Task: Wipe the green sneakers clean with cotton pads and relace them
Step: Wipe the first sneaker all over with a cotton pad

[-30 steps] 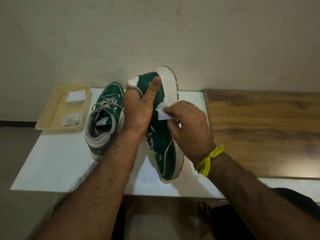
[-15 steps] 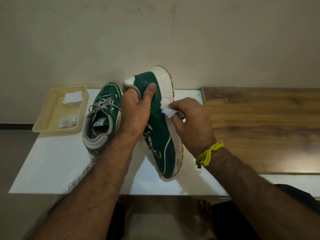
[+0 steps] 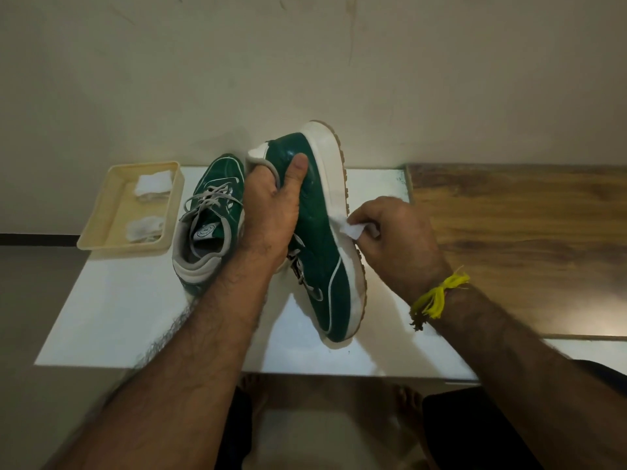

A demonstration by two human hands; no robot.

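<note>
A green sneaker [image 3: 322, 239] with a white sole is turned on its side, toe toward me, above the white table [image 3: 112, 320]. My left hand [image 3: 271, 212] grips it at the heel collar, thumb lying along the green side. My right hand [image 3: 393, 239] pinches a white cotton pad [image 3: 351, 228] and presses it against the white sole edge at mid-length. The second green sneaker [image 3: 210, 225] stands upright on the table to the left, its grey laces threaded and loose.
A cream tray [image 3: 98, 228] at the table's back left holds two white cotton pads [image 3: 152, 184]. A brown wooden board [image 3: 526, 239] adjoins the table on the right. A plain wall rises behind. My bare feet show under the table's near edge.
My right hand has slid the cotton pad along the white sole, from near the heel end toward the middle of the shoe. The left hand keeps its hold on the heel.
</note>
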